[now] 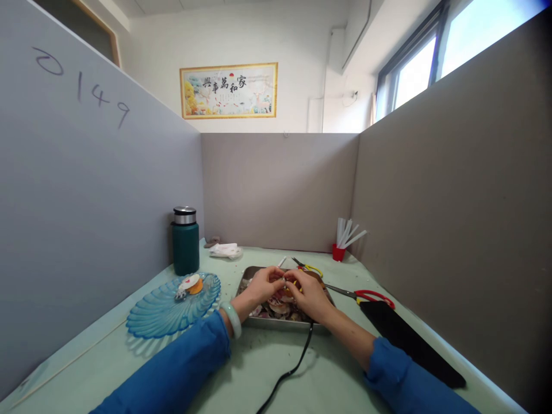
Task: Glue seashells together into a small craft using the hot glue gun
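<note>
My left hand (pixel 266 286) and my right hand (pixel 309 294) meet above a metal tray (pixel 276 325), fingertips pinched close together. Whatever they hold between them is too small to make out. A jumble of small pieces (pixel 280 309) in white, reddish and brown fills the tray, partly hidden by my hands. Just behind my fingers a thin white stick (pixel 282 261) pokes up. A black cord (pixel 297 368) runs from the tray's front edge toward me.
Left stand a blue scalloped plate (pixel 150 313) bearing small pieces and a green bottle (pixel 186 247). Red-handled scissors (pixel 374 296), yellow-handled scissors (pixel 311 268) and a black flat object (pixel 409 342) lie right. Behind are a red cup (pixel 338 253) of white sticks and a plastic packet (pixel 226 250).
</note>
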Demonstrator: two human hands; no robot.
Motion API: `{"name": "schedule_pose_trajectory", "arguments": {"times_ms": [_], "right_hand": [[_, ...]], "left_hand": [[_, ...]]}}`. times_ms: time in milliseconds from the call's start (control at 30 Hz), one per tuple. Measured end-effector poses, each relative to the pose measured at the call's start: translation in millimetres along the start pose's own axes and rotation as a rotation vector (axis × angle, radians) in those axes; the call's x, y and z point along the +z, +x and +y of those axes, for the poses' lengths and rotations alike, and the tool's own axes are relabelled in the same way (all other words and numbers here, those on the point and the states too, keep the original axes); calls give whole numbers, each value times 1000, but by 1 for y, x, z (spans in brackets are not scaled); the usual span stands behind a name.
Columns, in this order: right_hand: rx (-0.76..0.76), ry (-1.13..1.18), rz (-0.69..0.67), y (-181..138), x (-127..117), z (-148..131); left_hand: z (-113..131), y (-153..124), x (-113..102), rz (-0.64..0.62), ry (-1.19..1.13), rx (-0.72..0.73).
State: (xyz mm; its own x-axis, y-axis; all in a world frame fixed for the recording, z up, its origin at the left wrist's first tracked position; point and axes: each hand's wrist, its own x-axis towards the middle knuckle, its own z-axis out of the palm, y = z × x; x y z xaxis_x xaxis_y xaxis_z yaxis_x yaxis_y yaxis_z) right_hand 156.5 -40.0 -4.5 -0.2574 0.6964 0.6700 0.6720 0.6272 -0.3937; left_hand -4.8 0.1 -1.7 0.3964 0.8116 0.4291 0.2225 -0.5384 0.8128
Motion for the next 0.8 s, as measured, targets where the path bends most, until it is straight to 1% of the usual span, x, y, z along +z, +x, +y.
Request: {"name": "schedule_pose_trajectory", "arguments": {"times_ms": [167,367,633,800], "right_hand": [[-2,-8,4,0,0,0],[1,-8,12,-1,0,0],[5,-5,8,-1,-1,-1],[6,-5,8,0,0,0]], "left_hand": [[3,-1,0,-4,-13,-31],[7,-1,0,-17,-18,-26],[6,-1,0,-40,-36,-50],[8,-2,0,-26,-26,-53]]}}
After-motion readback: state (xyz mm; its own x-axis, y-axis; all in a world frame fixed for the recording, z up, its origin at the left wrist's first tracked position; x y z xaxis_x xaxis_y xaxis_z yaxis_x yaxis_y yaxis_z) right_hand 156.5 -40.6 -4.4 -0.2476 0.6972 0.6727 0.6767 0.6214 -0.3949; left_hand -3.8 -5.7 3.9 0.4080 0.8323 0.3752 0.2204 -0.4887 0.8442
